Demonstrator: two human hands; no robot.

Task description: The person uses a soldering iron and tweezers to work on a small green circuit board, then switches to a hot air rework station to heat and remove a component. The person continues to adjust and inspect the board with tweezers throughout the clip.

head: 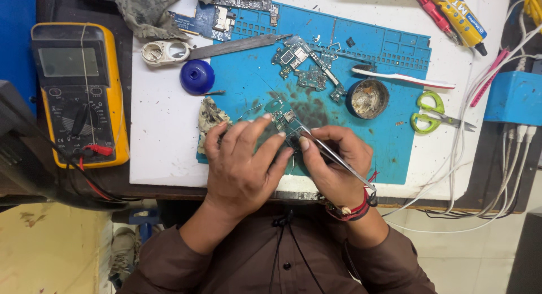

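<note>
**Working a small circuit board with tweezers on a blue mat**

Bracing the work from the near edge of the bench, the left hand [244, 164] curls over the lower part of a blue repair mat [389, 141], its fingertips pressed together onto a small green circuit board [282, 120]. At three o'clock from it, the right hand [334, 164] is closed around thin metal tweezers [333, 157]; their tips meet the board at its lower right, and their long end runs back past the wrist, which wears red and black thread bands.

At nine o'clock from the left hand, a dirty crumpled wad [210, 118] lies at the mat's left edge. Farther out at twelve o'clock sit several loose green board pieces [305, 65]. At two o'clock stands a round open tin [367, 98] with grimy contents, with green-handled scissors [432, 112] just beyond the mat. At eleven o'clock lie a blue round cap [197, 77] and a flat metal tool [240, 45] with a white ring handle. Far off at nine o'clock rests a yellow multimeter [79, 93] with red and black leads.
</note>
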